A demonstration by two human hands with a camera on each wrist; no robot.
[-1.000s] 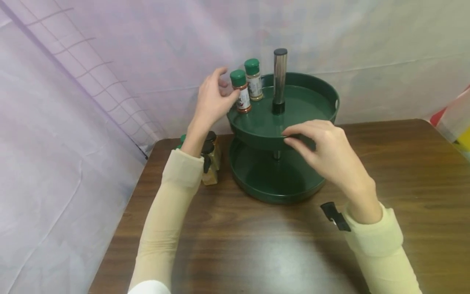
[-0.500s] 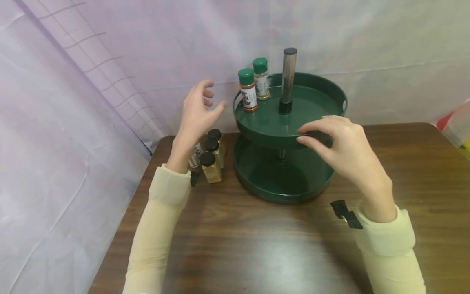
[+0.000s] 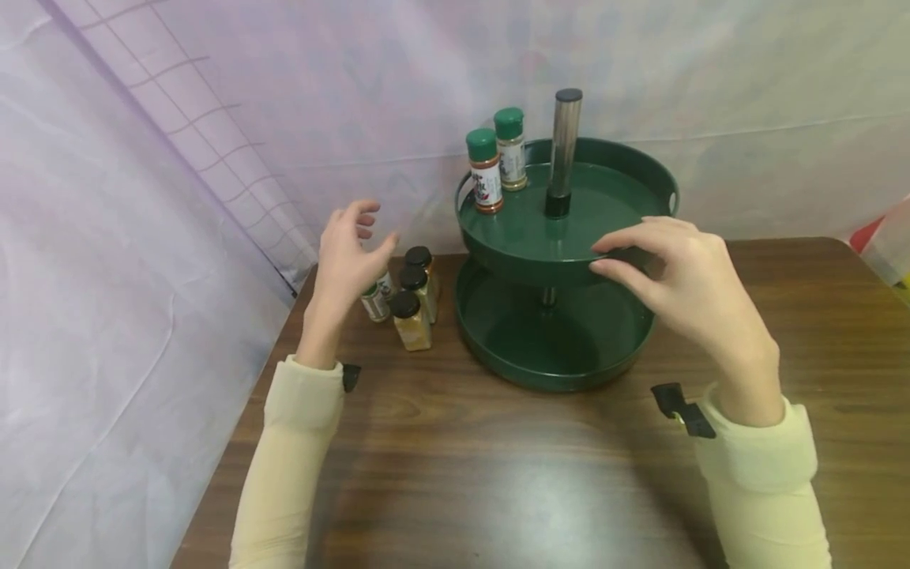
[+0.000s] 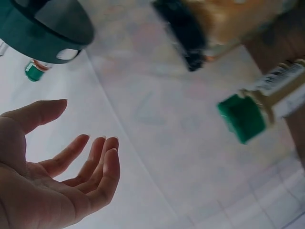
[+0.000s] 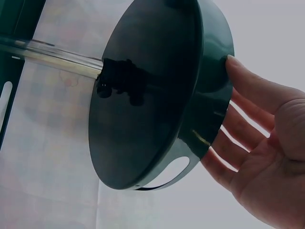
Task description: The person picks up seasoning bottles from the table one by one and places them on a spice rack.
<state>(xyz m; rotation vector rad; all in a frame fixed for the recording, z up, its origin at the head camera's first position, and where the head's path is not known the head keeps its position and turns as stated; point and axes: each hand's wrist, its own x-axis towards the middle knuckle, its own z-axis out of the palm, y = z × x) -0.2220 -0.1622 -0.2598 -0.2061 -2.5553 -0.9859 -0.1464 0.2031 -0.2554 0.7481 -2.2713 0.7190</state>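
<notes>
A green two-tier lazy Susan (image 3: pixel 522 270) stands on the table. On the left of its upper tray stand two green-capped spice bottles, one with orange-red contents (image 3: pixel 486 182) and one pale (image 3: pixel 512 158). My right hand (image 3: pixel 686 288) pinches the upper tray's front rim; in the right wrist view the thumb (image 5: pixel 252 86) presses the outer wall and the other fingers go behind it. My left hand (image 3: pixel 344 265) is in the air left of the trays, fingers loosely bent, holding nothing. Near it are several black-capped jars (image 3: pixel 414 328) and green-capped bottles (image 3: pixel 375 304), partly hidden.
The lower tray (image 3: pixel 550 381) sits below the upper one, and a metal post (image 3: pixel 565 150) rises through the middle. Pale cloth (image 3: pixel 341 87) hangs behind and to the left of the brown wooden table (image 3: pixel 483 466). Something red and yellow (image 3: pixel 881 237) shows at far right.
My left hand has let go of the orange-red spice bottle and moved left and down towards the jars. My right hand stays at the rim, slightly farther right; the camera view has shifted a little.
</notes>
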